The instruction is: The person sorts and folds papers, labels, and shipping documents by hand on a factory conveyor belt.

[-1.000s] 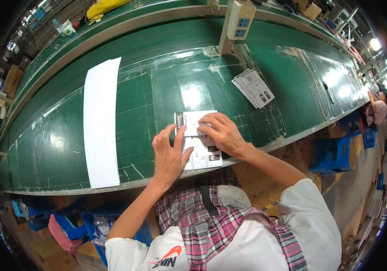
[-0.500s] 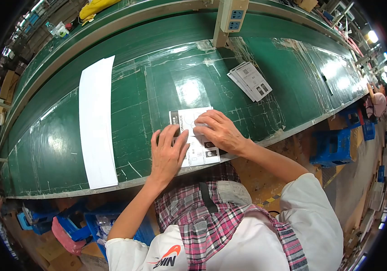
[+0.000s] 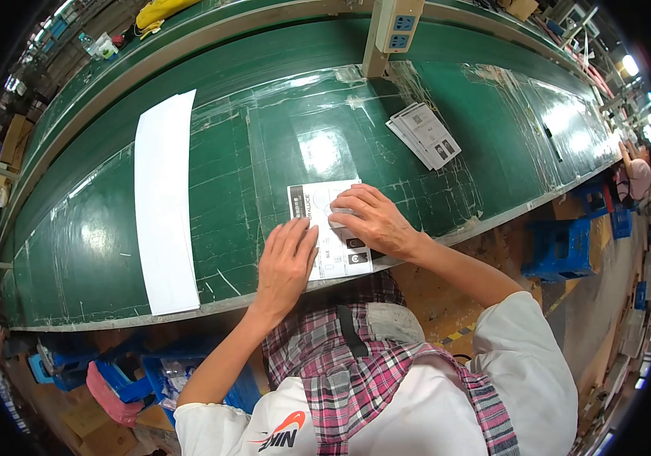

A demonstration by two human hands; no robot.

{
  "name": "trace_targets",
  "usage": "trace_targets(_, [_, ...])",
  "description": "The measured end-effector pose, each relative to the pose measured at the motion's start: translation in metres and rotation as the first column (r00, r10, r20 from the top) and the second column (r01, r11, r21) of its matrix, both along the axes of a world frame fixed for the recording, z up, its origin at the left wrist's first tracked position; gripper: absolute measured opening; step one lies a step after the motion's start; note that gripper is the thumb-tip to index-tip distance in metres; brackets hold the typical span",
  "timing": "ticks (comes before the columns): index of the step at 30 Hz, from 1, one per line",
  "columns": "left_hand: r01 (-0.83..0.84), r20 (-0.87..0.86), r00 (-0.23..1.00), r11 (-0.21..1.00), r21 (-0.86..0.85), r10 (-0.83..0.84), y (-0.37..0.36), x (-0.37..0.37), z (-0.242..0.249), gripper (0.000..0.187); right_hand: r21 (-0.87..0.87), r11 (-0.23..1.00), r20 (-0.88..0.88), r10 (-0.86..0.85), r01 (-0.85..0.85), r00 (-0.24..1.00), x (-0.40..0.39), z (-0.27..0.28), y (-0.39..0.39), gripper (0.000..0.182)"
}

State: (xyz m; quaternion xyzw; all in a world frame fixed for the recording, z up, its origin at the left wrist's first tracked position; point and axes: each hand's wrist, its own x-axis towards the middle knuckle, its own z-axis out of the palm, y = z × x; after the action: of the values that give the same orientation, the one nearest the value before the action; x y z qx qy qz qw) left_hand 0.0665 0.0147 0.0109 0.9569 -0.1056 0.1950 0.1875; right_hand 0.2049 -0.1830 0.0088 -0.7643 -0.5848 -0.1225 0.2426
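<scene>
A printed leaflet (image 3: 331, 263) with dark panels and small pictures lies on the green worktop, close to its front edge. My left hand (image 3: 286, 262) rests on its left side, fingers stretched out and side by side, tips on the paper. On the right side of the leaflet lies my right hand (image 3: 379, 224), its fingers slightly bent and pressing on the paper; it covers part of the print. Farther back to the right is a loose stack of printed leaflets (image 3: 426, 137). To the left lies a long stack of white paper sheets (image 3: 164, 205).
The green worktop (image 3: 219, 167) is scuffed and taped. A post with a socket box (image 3: 400, 26) rises at its back edge. Blue stools (image 3: 560, 249) stand below on the right, and a blue crate (image 3: 242, 387) on the left. Another person (image 3: 636, 176) is at the far right.
My left hand's fingers have drawn closer together and lie flatter on the leaflet. My right hand has stayed almost where it was. The whole view has shifted slightly.
</scene>
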Motion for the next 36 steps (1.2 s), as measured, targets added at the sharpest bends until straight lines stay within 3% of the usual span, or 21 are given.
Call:
trace_targets(9, [0.021,-0.023,1.000,1.000,0.022,-0.021,-0.005,-0.004,0.001,0.032,-0.011,1.000,-0.022,0.010,-0.010,1.000,0.000,0.001,-0.001,0.027])
trace_targets(18, [-0.025,-0.172,0.985,1.000,-0.014,0.022,-0.024,-0.006,0.007,0.063,-0.035,0.998,-0.069,0.051,-0.053,0.996,-0.002,0.004,-0.003,0.028])
trace_targets(21, [-0.036,-0.144,0.988,0.994,0.105,0.051,-0.026,-0.006,0.014,0.064,-0.004,0.996,-0.105,0.084,-0.085,0.991,-0.002,0.009,-0.007,0.029])
trace_targets(24, [-0.054,-0.138,0.988,0.992,0.116,0.070,-0.030,-0.005,0.015,0.065,-0.004,0.996,-0.102,0.087,-0.088,0.991,-0.001,0.005,-0.007,0.028])
trace_targets(30, [-0.012,-0.211,0.977,0.999,0.044,0.021,-0.025,0.004,0.016,0.056,0.020,1.000,-0.200,-0.010,0.014,0.980,0.007,0.016,0.017,0.027])
trace_targets(33, [-0.017,-0.287,0.958,1.000,-0.005,0.015,-0.025,0.006,0.021,0.051,-0.009,0.998,-0.122,-0.061,0.060,0.991,0.014,0.018,0.038,0.037])
trace_targets(36, [0.009,-0.136,0.991,1.000,0.018,-0.006,-0.025,0.006,0.009,0.050,-0.058,0.995,-0.104,-0.084,0.078,0.991,0.019,0.013,0.046,0.041])
